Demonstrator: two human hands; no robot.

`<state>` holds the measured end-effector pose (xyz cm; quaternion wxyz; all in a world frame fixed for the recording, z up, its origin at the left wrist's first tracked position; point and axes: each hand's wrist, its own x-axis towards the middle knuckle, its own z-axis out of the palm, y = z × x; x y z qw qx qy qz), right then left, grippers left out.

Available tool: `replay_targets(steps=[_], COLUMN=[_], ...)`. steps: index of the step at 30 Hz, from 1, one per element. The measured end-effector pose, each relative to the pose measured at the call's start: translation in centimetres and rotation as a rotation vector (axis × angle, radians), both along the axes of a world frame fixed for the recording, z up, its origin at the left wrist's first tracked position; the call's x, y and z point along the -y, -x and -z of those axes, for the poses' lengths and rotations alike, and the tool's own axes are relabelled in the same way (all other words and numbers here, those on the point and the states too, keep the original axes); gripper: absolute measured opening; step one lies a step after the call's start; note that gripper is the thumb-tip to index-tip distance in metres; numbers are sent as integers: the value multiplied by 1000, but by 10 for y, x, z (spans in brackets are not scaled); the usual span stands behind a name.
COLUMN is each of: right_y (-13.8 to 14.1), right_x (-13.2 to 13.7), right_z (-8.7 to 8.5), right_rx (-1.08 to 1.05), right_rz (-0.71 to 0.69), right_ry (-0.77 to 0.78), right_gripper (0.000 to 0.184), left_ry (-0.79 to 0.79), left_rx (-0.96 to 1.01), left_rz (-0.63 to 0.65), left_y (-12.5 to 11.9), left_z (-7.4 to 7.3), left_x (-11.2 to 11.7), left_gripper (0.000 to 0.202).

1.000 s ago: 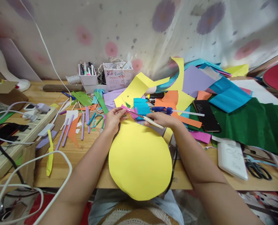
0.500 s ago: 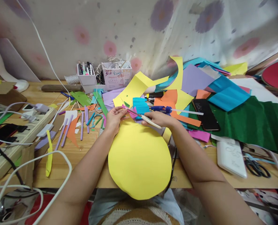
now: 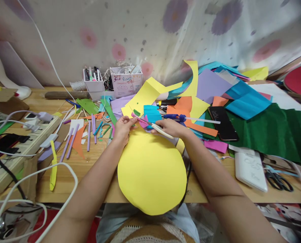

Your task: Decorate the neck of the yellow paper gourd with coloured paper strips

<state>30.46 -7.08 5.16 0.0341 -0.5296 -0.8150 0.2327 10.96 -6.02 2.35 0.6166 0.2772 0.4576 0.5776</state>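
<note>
My left hand (image 3: 123,129) pinches a small piece of pink paper (image 3: 143,122) between thumb and fingertips. In my right hand (image 3: 171,128) is a pair of scissors with white handles (image 3: 162,131), its blades pointing left along the pink paper. Whether the blades are fully closed is too small to tell. A large yellow paper disc (image 3: 152,173) lies below both hands, overhanging the table's front edge above my lap. Just beyond the scissors are a folded blue paper piece (image 3: 152,113) and a blue glue gun (image 3: 175,117).
Purple paper tubes (image 3: 73,141) and scraps lie left, near a power strip (image 3: 18,152) with cables. Pen boxes (image 3: 127,84) stand at the back. Coloured sheets (image 3: 212,86), a phone (image 3: 223,123), a white power bank (image 3: 251,170) and black-handled scissors (image 3: 278,179) are on the right.
Both hands stay almost in place, with the scissors shifting slightly left along the pink paper. The yellow disc has moved very slightly.
</note>
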Motion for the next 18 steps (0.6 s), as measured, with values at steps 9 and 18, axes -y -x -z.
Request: replay_targets(steps=[9,18], right_y=[1,-2], right_x=[1,0], right_z=[-1,1], right_rx=[-14,20], right_rz=[10,8], right_ry=[-18,-11], right_gripper=[55,51], left_ry=[21,-51], left_rx=[13,-22], left_rz=[16,43], left_y=[1,1], left_z=[-3,0], left_x=[1,1], left_gripper=[35,37])
